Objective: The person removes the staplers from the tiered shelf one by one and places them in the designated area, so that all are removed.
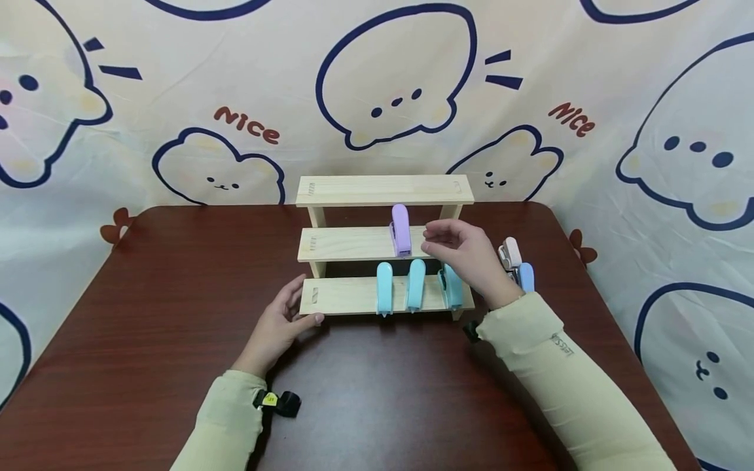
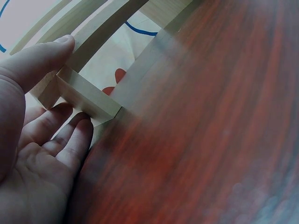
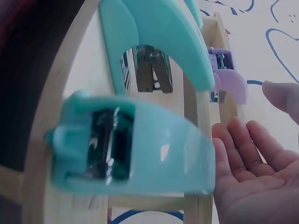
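A three-tier wooden shelf (image 1: 347, 296) stands on the table. My left hand (image 1: 281, 325) holds its lower left corner; in the left wrist view the thumb (image 2: 39, 58) lies on the board's edge and the fingers curl beneath. On the bottom tier, several teal staplers (image 1: 385, 288) stand in a row toward the right. A purple stapler (image 1: 400, 230) stands on the middle tier. My right hand (image 1: 468, 255) hovers just right of it, fingers loosely bent and holding nothing. In the right wrist view, a teal stapler (image 3: 154, 144) looms close, with the purple stapler (image 3: 229, 77) behind.
Right of the shelf, a white stapler (image 1: 510, 252) and a blue stapler (image 1: 526, 277) sit on the dark wooden table (image 1: 377, 392), partly behind my right wrist. A cartoon-printed cloth (image 1: 294, 72) hangs behind the table and along its sides.
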Demonstrator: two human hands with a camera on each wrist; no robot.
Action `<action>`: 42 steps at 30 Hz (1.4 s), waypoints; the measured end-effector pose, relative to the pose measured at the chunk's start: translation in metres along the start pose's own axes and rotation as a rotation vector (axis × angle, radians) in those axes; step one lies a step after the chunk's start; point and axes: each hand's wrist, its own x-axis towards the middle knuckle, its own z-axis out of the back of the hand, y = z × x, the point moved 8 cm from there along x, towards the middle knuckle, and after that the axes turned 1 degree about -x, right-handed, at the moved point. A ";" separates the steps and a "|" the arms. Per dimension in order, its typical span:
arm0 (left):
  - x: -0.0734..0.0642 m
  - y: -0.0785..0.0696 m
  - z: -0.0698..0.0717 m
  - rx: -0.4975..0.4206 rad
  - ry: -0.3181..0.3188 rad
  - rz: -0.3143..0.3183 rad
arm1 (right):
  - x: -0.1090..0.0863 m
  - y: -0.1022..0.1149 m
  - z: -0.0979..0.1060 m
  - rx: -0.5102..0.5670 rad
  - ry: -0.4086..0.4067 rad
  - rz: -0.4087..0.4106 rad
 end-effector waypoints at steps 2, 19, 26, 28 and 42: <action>0.000 0.000 0.000 -0.002 0.000 0.001 | 0.004 0.002 -0.004 -0.001 0.014 -0.010; -0.001 0.001 0.000 0.008 -0.002 0.011 | 0.025 0.015 -0.028 -0.002 0.023 -0.064; -0.001 0.002 0.000 -0.002 -0.002 0.010 | 0.030 0.018 -0.032 -0.038 -0.012 -0.084; -0.001 0.002 0.000 0.002 -0.003 0.008 | 0.030 0.019 -0.032 -0.041 -0.020 -0.088; -0.002 0.002 0.001 0.004 -0.001 0.007 | 0.023 0.019 -0.028 -0.033 -0.039 -0.094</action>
